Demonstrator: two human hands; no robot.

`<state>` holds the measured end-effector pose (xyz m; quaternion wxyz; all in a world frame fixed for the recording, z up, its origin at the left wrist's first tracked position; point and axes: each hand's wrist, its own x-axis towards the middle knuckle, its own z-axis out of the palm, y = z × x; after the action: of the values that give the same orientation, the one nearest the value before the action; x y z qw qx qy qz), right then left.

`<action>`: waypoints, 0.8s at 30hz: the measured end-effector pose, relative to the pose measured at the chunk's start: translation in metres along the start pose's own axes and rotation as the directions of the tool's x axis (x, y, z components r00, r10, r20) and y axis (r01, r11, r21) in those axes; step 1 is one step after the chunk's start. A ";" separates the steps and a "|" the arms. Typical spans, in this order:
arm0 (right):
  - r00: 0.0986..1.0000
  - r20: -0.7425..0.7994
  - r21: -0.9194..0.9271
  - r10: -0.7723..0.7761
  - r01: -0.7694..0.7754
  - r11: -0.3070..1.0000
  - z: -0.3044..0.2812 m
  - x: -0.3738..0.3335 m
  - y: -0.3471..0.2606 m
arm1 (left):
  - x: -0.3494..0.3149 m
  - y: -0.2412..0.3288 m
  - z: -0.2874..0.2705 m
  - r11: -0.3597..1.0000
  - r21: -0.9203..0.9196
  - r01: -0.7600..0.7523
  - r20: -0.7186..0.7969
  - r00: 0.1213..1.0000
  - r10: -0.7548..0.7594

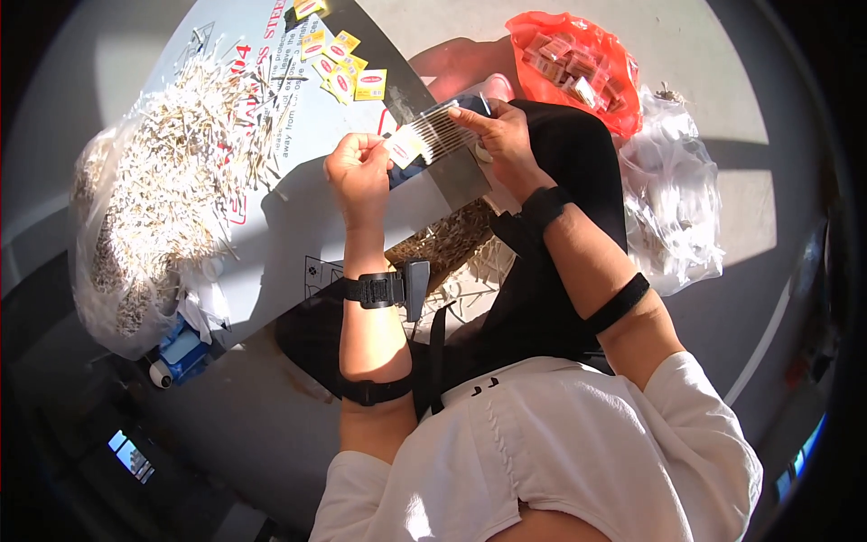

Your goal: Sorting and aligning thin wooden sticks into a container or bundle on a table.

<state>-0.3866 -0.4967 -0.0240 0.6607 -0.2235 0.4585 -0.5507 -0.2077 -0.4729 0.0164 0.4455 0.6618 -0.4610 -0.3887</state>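
My right hand [502, 137] grips the far end of a flat row of cotton swabs [440, 132], the thumb pressed on top. The swabs lie side by side, apparently in a clear sleeve. A small white and yellow printed card [405, 147] is pinched between thumb and fingers of my left hand [361, 168]. The card lies against the near left end of the row of swabs. Both hands are above the edge of a grey-white sheet-covered work surface [298, 212]. Farther off on that surface lie several loose yellow and white cards [341, 68].
At the left, a big heap of loose cotton swabs [172, 172] spills from a clear plastic bag [90, 262]. A red plastic bag [533, 45] of filled packs and a white translucent bag [673, 208] stand at the right. More swabs [470, 280] lie below the surface, beside my dark-clothed leg.
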 end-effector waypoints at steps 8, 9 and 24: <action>0.997 0.038 0.012 0.063 -0.064 0.998 -0.002 -0.006 -0.004 | 0.001 -0.013 0.008 0.964 0.192 -0.182 -0.039 0.980 0.193; 0.995 0.075 0.008 0.065 -0.066 0.998 -0.004 -0.005 -0.003 | 0.002 -0.012 0.008 0.960 0.204 -0.190 -0.039 0.979 0.202; 0.994 0.048 0.057 0.098 -0.100 0.993 -0.006 -0.001 0.005 | 0.003 0.000 0.020 0.907 0.352 -0.232 0.008 0.969 0.245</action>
<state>-0.3889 -0.4931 -0.0301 0.7037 -0.1932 0.4376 -0.5253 -0.2249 -0.4803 0.0097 0.3730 0.6760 -0.5921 -0.2310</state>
